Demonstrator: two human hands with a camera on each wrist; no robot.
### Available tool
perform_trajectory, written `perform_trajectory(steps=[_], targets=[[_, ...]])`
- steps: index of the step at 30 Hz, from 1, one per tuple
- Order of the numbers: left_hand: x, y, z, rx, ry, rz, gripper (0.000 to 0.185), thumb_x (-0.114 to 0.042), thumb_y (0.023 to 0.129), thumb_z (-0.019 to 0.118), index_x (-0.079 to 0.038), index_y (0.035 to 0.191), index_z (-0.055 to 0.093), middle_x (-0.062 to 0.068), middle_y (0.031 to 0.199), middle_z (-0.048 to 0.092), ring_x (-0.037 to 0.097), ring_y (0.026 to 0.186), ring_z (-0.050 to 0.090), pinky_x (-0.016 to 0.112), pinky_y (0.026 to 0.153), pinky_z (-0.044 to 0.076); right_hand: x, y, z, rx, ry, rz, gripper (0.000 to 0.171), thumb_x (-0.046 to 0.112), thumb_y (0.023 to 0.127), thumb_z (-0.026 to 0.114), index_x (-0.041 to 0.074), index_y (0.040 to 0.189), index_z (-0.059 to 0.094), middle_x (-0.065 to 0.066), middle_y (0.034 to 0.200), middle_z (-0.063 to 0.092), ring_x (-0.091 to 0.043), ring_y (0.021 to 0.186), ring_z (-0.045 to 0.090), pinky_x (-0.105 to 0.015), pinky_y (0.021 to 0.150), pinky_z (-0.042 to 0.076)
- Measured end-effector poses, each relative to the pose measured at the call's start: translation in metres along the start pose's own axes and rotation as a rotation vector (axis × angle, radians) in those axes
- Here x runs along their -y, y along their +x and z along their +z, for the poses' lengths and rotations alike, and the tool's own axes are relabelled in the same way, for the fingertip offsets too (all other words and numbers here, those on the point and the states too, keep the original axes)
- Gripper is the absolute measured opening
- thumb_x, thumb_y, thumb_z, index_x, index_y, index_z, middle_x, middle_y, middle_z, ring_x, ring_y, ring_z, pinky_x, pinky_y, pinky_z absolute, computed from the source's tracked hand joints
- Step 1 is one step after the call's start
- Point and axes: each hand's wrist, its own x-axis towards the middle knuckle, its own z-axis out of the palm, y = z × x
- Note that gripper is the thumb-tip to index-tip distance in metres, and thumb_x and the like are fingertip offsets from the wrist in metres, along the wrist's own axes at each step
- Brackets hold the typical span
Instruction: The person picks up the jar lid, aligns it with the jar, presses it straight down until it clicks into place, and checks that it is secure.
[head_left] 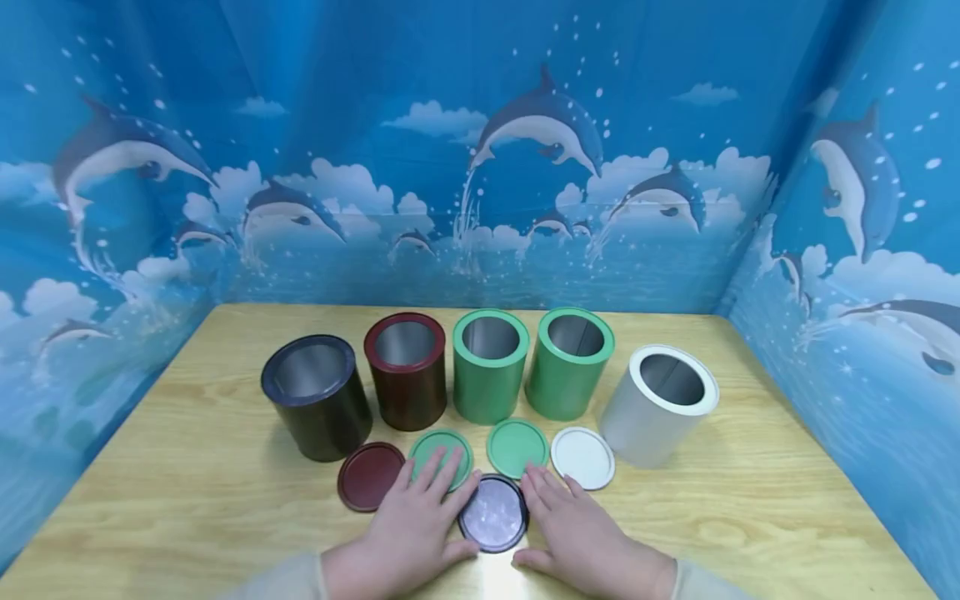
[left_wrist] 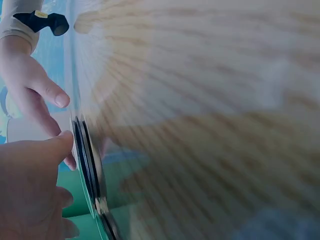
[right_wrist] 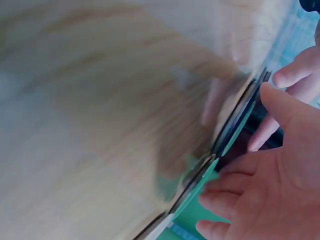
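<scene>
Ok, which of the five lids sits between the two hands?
The dark, shiny-topped lid, nearest the table's front edge. The maroon, two green and white lids lie in a row behind it.

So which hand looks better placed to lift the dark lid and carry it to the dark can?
Probably the left hand. Both hands flank the dark lid, thumbs at its edge, but the dark can stands at the row's left end, on that hand's side. The right hand would have to cross over.

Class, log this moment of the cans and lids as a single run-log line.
left hand: flat, fingers on green lid | right hand: flat beside dark lid | five open cans behind | table: wood
</scene>
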Motion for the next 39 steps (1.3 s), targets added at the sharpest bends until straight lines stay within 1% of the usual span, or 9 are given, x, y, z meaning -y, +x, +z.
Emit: perform_trajectory(steps=[5,11,15,21,24,27,32,35,39], targets=[[-0.003,0.003,-0.001,0.033,0.008,0.048,0.075,-0.069,0.085,0.039,-0.023,0.143,0.040,0.009,0.149,0.031,0.033,0.136,0.026,0.056,0.101,0.031,0.004,-0.002,-0.002,-0.028,-0.054,-0.051,0.079,0.060,0.086,0.051,-0.005,0.131,0.050,-0.018,0.136,0.047,-0.027,0.127,0.042,-0.051,0.098,0.038],[-0.007,0.006,-0.001,0.067,0.059,0.093,0.071,-0.069,0.086,0.035,-0.026,0.142,0.041,0.005,0.149,0.032,0.030,0.137,0.025,0.054,0.101,0.032,0.007,-0.003,-0.004,-0.043,-0.055,-0.087,0.072,0.055,0.085,0.057,-0.005,0.125,0.056,-0.017,0.128,0.054,-0.027,0.112,0.056,-0.043,0.088,0.047],[-0.009,0.006,0.001,0.079,0.094,0.122,0.069,-0.068,0.088,0.034,-0.026,0.141,0.043,0.004,0.148,0.034,0.029,0.137,0.025,0.053,0.101,0.033,0.007,-0.002,-0.005,-0.057,-0.070,-0.103,0.069,0.052,0.084,0.060,-0.005,0.123,0.058,-0.017,0.125,0.057,-0.027,0.105,0.060,-0.038,0.084,0.050],[-0.010,0.003,0.003,0.076,0.114,0.170,0.069,-0.067,0.089,0.034,-0.022,0.140,0.045,0.007,0.146,0.036,0.030,0.136,0.026,0.052,0.099,0.035,0.007,0.002,-0.007,-0.098,-0.066,-0.105,0.066,0.046,0.080,0.067,-0.005,0.121,0.059,-0.014,0.119,0.061,-0.024,0.099,0.063,-0.034,0.078,0.052],[-0.011,0.002,0.003,0.066,0.119,0.203,0.070,-0.068,0.088,0.035,-0.022,0.140,0.046,0.010,0.146,0.036,0.030,0.136,0.026,0.051,0.098,0.037,0.008,0.004,-0.007,-0.101,-0.065,-0.093,0.068,0.047,0.078,0.069,-0.003,0.121,0.059,-0.013,0.119,0.061,-0.023,0.097,0.063,-0.034,0.076,0.052],[-0.012,0.002,0.002,0.058,0.128,0.238,0.070,-0.067,0.088,0.035,-0.021,0.139,0.046,0.011,0.146,0.035,0.031,0.135,0.027,0.050,0.096,0.039,0.010,0.006,-0.006,-0.101,-0.061,-0.101,0.069,0.048,0.075,0.071,-0.003,0.121,0.060,-0.013,0.121,0.060,-0.021,0.098,0.063,-0.032,0.075,0.053],[-0.013,0.003,0.002,0.049,0.159,0.277,0.067,-0.063,0.091,0.036,-0.020,0.140,0.045,0.008,0.147,0.035,0.029,0.133,0.032,0.049,0.095,0.041,0.014,0.008,-0.003,-0.110,-0.076,-0.127,0.071,0.047,0.072,0.074,-0.003,0.121,0.060,-0.016,0.123,0.059,-0.020,0.099,0.063,-0.030,0.071,0.053],[-0.014,0.004,0.003,0.042,0.174,0.307,0.065,-0.060,0.092,0.035,-0.018,0.141,0.044,0.005,0.147,0.035,0.030,0.132,0.034,0.047,0.095,0.041,0.016,0.008,-0.001,-0.105,-0.101,-0.114,0.072,0.047,0.071,0.075,-0.002,0.121,0.060,-0.017,0.123,0.058,-0.019,0.098,0.063,-0.029,0.066,0.054],[-0.013,0.005,0.005,0.035,0.176,0.342,0.061,-0.056,0.095,0.036,-0.016,0.139,0.046,0.001,0.148,0.035,0.034,0.130,0.035,0.047,0.095,0.041,0.017,0.010,0.001,-0.100,-0.134,-0.095,0.072,0.050,0.071,0.073,-0.001,0.121,0.061,-0.016,0.123,0.058,-0.019,0.098,0.063,-0.029,0.063,0.054]])
